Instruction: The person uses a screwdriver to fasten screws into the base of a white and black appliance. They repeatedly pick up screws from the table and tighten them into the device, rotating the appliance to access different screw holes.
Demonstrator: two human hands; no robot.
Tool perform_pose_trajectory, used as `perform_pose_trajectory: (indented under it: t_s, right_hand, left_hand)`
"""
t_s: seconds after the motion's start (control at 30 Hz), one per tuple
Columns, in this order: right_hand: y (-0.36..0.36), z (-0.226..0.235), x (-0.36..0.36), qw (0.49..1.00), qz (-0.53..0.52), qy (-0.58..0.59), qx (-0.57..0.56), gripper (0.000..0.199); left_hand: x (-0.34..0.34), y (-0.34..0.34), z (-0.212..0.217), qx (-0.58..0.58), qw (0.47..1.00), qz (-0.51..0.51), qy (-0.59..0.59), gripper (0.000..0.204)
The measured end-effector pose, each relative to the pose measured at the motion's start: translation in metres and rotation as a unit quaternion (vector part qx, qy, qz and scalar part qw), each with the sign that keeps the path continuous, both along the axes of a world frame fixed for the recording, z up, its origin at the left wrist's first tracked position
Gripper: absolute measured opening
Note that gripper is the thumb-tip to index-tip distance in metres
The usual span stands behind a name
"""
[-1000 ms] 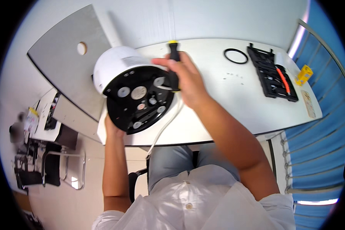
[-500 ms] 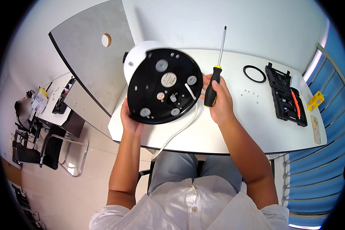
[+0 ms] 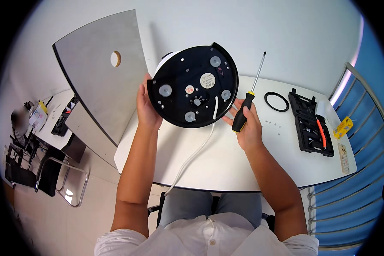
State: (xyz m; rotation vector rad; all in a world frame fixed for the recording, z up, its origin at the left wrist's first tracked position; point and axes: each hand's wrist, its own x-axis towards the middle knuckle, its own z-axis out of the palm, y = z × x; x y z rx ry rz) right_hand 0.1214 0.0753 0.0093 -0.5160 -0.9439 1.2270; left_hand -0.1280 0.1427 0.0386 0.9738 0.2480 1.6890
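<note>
A round white appliance (image 3: 163, 62) is held up above the table with its black underside (image 3: 179, 106) facing me. Clear rubber feet, small screws and two round stickers show on that underside. A white cord (image 3: 191, 155) leaves it and drops over the table's front edge. My left hand (image 3: 148, 109) grips the left rim, its fingers partly behind the base. With my right hand (image 3: 248, 130) I hold a black and yellow screwdriver (image 3: 244, 112), shaft pointing up and away. Fingers of that same hand reach to the base's lower right rim.
Right of my hands lie a black ring (image 3: 276, 102), several small screws (image 3: 272, 124) and an open black tool case (image 3: 313, 132) with an orange-red tool. A yellow box (image 3: 343, 127) stands beside it. A grey partition (image 3: 102, 64) borders the left; metal railing (image 3: 354, 192) runs along the right.
The appliance has turned clockwise in my hands, bringing its feet and stickers round. My left hand has moved up along the rim. The screwdriver stays in my right hand.
</note>
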Motion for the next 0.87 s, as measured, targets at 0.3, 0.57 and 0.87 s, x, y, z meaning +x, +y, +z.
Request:
perform_pose_trajectory:
  t_s: [0.3, 0.57, 0.87]
  right_hand:
    - [-0.011, -0.003, 0.002, 0.998, 0.036, 0.021, 0.036, 0.031]
    - [-0.021, 0.0, -0.005, 0.997, 0.041, -0.012, 0.067, 0.039]
    - [-0.02, -0.005, -0.01, 0.993, 0.055, -0.047, 0.089, 0.046]
  left_hand:
    - [0.015, 0.011, -0.003, 0.128, 0.989, 0.07, 0.036, 0.06]
    - [0.012, 0.014, -0.023, 0.069, 0.995, 0.069, -0.038, 0.054]
    - [0.015, 0.011, -0.02, -0.05, 0.987, 0.091, -0.121, 0.07]
